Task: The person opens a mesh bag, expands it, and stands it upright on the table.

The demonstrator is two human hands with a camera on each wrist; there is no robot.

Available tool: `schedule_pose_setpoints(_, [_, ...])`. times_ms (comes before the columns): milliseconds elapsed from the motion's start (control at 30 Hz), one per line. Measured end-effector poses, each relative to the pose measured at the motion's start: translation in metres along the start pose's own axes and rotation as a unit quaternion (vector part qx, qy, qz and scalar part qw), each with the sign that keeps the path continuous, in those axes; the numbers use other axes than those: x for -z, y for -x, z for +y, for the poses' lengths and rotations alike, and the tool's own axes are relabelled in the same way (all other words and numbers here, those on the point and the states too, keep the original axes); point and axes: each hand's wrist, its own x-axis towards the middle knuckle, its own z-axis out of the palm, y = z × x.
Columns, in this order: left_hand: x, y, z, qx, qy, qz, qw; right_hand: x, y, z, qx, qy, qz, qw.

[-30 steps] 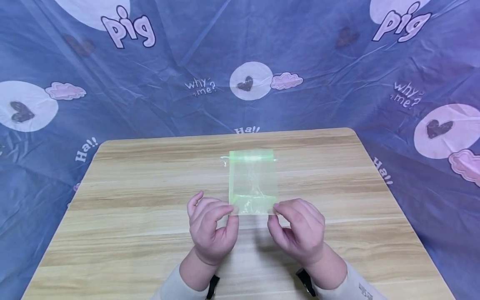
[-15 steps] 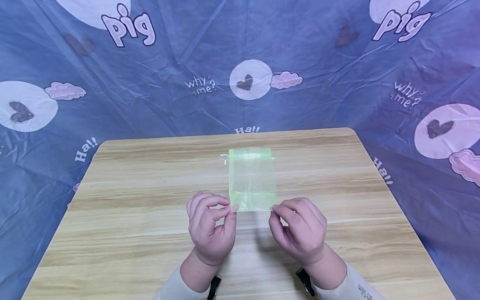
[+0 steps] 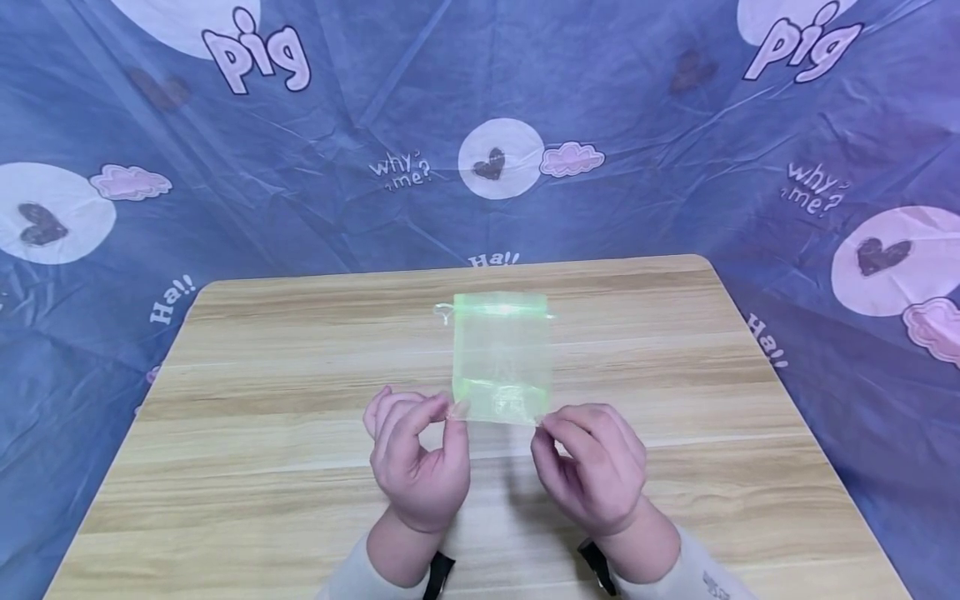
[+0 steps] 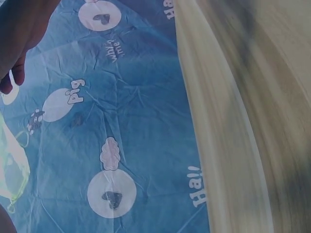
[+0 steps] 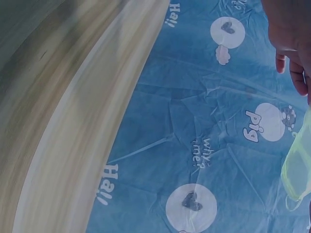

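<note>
A sheer light-green drawstring pouch (image 3: 501, 354) is stretched flat between my two hands, its drawstring end pointing away from me. My left hand (image 3: 420, 467) pinches the near left corner between thumb and index finger. At the near right corner, my right hand (image 3: 596, 467) pinches the fabric the same way. A loop of drawstring sticks out on the pouch's left side. Part of the pouch (image 4: 13, 167) shows at the left edge of the left wrist view. The right wrist view catches the pouch (image 5: 299, 162) at its right edge.
The hands are over a wood-grain table (image 3: 262, 400) with rounded far corners. Behind and beside it hangs a blue printed cloth (image 3: 360, 100) with white circles, hearts and lettering. A black strap (image 3: 438, 575) circles the left wrist, and another strap (image 3: 597, 568) the right.
Both hands keep their pinch on the pouch. The hands and pouch have shifted slightly left, and the pouch's far end sits a little farther away. Its near edge now slants down to the right.
</note>
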Motion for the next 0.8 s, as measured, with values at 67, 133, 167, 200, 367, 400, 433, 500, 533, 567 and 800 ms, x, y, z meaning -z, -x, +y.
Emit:
schedule_pose_setpoints(67, [0.000, -0.001, 0.000, -0.005, -0.002, -0.005, 1.0000, -0.003, -0.004, -0.002, 0.000, 0.006, 0.007, 1.0000])
schedule_pose_setpoints(133, [0.000, -0.002, 0.000, -0.009, -0.002, -0.012, 0.9999, -0.005, -0.005, -0.003, -0.003, 0.011, 0.010, 0.9999])
schedule_pose_setpoints(167, [0.000, -0.003, 0.000, -0.013, -0.001, -0.014, 0.9998, -0.005, -0.006, -0.003, -0.005, 0.015, 0.009, 0.9998])
schedule_pose_setpoints(200, [0.000, -0.003, -0.001, -0.016, -0.002, -0.015, 0.9998, -0.005, -0.006, -0.004, -0.009, 0.018, 0.006, 0.9998])
schedule_pose_setpoints(367, [0.000, -0.005, -0.001, -0.019, -0.009, -0.009, 0.9997, -0.002, 0.001, -0.004, -0.039, 0.038, -0.021, 0.9983])
schedule_pose_setpoints(400, [0.000, -0.005, -0.001, -0.017, -0.011, -0.009, 0.9998, -0.002, 0.001, -0.004, -0.044, 0.040, -0.026, 0.9979])
schedule_pose_setpoints(433, [-0.001, -0.005, -0.001, -0.016, -0.011, -0.009, 0.9998, -0.001, 0.002, -0.004, -0.048, 0.042, -0.032, 0.9975])
schedule_pose_setpoints(500, [-0.001, -0.005, -0.002, -0.013, -0.010, -0.010, 0.9998, -0.001, 0.002, -0.004, -0.054, 0.044, -0.042, 0.9967])
schedule_pose_setpoints(533, [-0.001, -0.004, -0.002, -0.012, -0.007, -0.011, 0.9998, 0.000, 0.002, -0.004, -0.056, 0.044, -0.047, 0.9963])
schedule_pose_setpoints(567, [-0.001, -0.004, -0.003, -0.011, -0.006, -0.012, 0.9998, 0.000, 0.002, -0.003, -0.058, 0.044, -0.051, 0.9960])
schedule_pose_setpoints(800, [0.000, 0.001, -0.007, 0.006, -0.016, -0.037, 0.9991, -0.001, 0.005, -0.001, -0.049, 0.056, -0.058, 0.9956])
